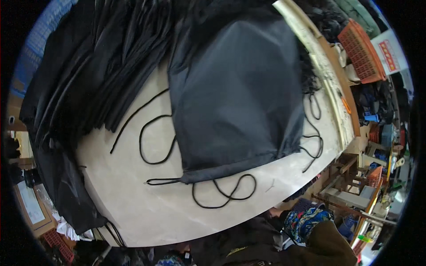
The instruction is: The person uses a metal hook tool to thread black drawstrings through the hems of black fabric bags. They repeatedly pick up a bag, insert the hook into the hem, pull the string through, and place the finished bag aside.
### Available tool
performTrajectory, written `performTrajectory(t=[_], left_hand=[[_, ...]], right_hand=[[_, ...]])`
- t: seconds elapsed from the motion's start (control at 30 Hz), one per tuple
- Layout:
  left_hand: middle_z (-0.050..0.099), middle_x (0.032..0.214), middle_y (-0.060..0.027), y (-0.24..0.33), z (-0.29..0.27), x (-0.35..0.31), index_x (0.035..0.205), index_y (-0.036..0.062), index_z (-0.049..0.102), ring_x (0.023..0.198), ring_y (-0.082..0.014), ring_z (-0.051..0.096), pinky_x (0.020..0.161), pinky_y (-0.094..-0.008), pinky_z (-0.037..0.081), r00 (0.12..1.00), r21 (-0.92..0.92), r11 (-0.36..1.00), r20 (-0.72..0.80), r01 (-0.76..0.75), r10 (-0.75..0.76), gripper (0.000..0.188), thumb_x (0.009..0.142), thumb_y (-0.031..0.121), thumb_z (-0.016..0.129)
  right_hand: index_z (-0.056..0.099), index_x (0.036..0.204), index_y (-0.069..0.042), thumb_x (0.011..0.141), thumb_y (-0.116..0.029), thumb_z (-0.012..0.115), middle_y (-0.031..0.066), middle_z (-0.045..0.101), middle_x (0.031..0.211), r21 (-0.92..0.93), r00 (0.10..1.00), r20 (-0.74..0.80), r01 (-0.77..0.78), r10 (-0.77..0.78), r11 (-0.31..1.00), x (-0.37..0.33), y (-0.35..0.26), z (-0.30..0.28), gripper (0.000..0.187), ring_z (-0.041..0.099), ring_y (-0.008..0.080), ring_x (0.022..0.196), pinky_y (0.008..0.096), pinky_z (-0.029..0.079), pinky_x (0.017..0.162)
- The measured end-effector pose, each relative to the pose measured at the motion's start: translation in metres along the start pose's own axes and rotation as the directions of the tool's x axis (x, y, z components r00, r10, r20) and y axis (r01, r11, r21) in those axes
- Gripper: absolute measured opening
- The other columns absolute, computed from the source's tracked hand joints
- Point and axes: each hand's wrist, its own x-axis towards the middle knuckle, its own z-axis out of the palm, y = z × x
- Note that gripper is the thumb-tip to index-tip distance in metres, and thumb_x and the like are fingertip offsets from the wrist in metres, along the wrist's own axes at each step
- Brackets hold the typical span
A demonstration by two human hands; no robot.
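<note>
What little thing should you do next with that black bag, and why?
Probably straighten the curled cord first: its loose loops cross over each other right beside the near hem, where they might snag, while the bag already lies mostly flat.

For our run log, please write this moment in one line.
right hand: near table edge, hold unclear; left hand: not clearly visible; black bag: spread on table; cords: loose beside bag; black cloth: heaped left

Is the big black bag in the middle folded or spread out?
Spread out: the black bag lies broad and mostly smooth on the pale table, both near corners showing. Its far end: cannot tell.
</note>
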Motion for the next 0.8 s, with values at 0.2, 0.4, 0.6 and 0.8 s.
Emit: performTrajectory(t=[0.2, 0.4, 0.6, 0.8], left_hand=[[0.056, 0.065, -0.0147, -0.012, 0.010, 0.018, 0.091, 0.0021, 0.062, 0.063, -0.0298, 0.058, 0.058, -0.0370, 0.045, 0.993, 0.010, 0.995, -0.066, -0.100, 0.100, 0.029, 0.093, 0.027, 0.049], [0.055, 0.064, -0.0147, -0.055, 0.003, 0.012, 0.090, 0.0019, 0.062, 0.062, -0.0305, 0.058, 0.056, -0.0367, 0.045, 0.977, -0.034, 0.977, 0.003, -0.211, 0.211, 0.029, 0.093, 0.027, 0.049], [0.068, 0.097, -0.0079, 0.074, -0.139, -0.058, 0.115, 0.0074, 0.063, 0.083, -0.0124, 0.061, 0.074, -0.0252, 0.049, 0.785, -0.234, 0.857, 0.345, -0.459, 0.514, 0.030, 0.094, 0.027, 0.055], [0.067, 0.084, -0.0112, 0.185, -0.190, -0.034, 0.094, -0.0010, 0.063, 0.079, -0.0170, 0.064, 0.067, -0.0300, 0.050, 0.578, -0.006, 0.605, -0.301, -0.796, 0.758, 0.022, 0.090, 0.020, 0.058]], right_hand=[[0.064, 0.097, -0.001, 0.089, -0.016, 0.048, 0.0149, 0.067, 0.089, -0.240, 0.999, -0.006, -0.052, 0.053, 0.969, -0.019, -0.048, -0.031, 0.023, 0.063, 0.0261, 0.081, 0.0371, 0.049, 0.068], [0.061, 0.104, -0.002, 0.087, -0.016, 0.050, 0.0164, 0.064, 0.088, -0.564, 0.822, -0.097, 0.419, -0.561, 0.711, -0.088, -0.093, -0.027, 0.025, 0.062, 0.0345, 0.083, 0.0417, 0.051, 0.072], [0.062, 0.102, -0.005, 0.077, -0.005, 0.062, 0.0120, 0.062, 0.080, -0.753, 0.327, 0.083, 0.639, -0.941, 0.156, -0.176, -0.276, -0.053, 0.025, 0.062, 0.0298, 0.073, 0.0357, 0.053, 0.064], [0.052, 0.114, 0.004, 0.069, 0.006, 0.051, 0.0203, 0.054, 0.117, -0.999, 0.131, -0.040, 0.005, -0.991, 0.041, -0.157, -0.343, -0.106, 0.045, 0.050, 0.0346, 0.108, 0.0402, 0.041, 0.093]])
